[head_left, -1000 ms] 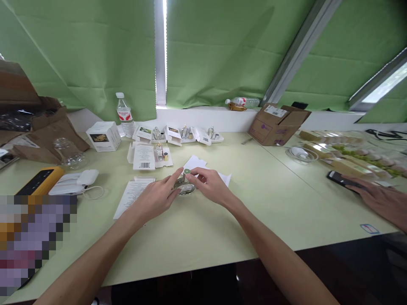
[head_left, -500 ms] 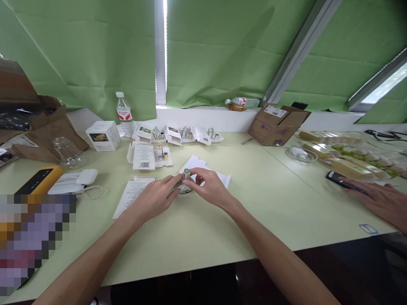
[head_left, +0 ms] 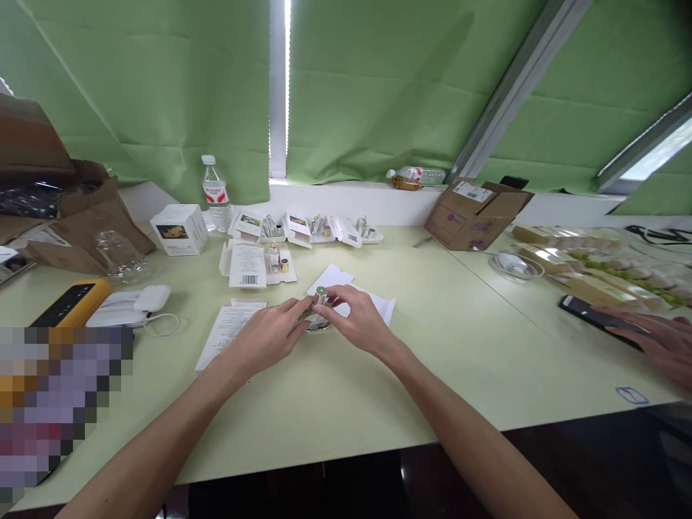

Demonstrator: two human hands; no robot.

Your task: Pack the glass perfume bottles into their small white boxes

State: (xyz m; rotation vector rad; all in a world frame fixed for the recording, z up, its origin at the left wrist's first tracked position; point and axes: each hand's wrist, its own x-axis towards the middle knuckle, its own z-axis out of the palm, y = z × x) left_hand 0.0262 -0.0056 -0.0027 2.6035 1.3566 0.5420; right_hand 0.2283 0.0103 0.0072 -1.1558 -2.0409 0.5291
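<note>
Green blinds (head_left: 378, 86) fill the upper half of the frame above a pale green table (head_left: 335, 389). At centre frame, the left hand (head_left: 267, 337) and right hand (head_left: 357, 321) meet on a small glass bottle (head_left: 316, 317) standing on the table. Left fingers are curled against the bottle's left side; right thumb and forefinger are pinched closed on its round cap (head_left: 321, 292). White paper sheets (head_left: 373, 303) lie just behind the right hand, and a printed leaflet (head_left: 227, 335) lies beside the left hand. Opened white boxes (head_left: 249, 263) with small bottles sit further back, near a water bottle (head_left: 213, 191). A cardboard box (head_left: 476, 213) stands upper right. At the right edge, another person's hand (head_left: 662, 342) rests on a dark phone (head_left: 589, 313).
</note>
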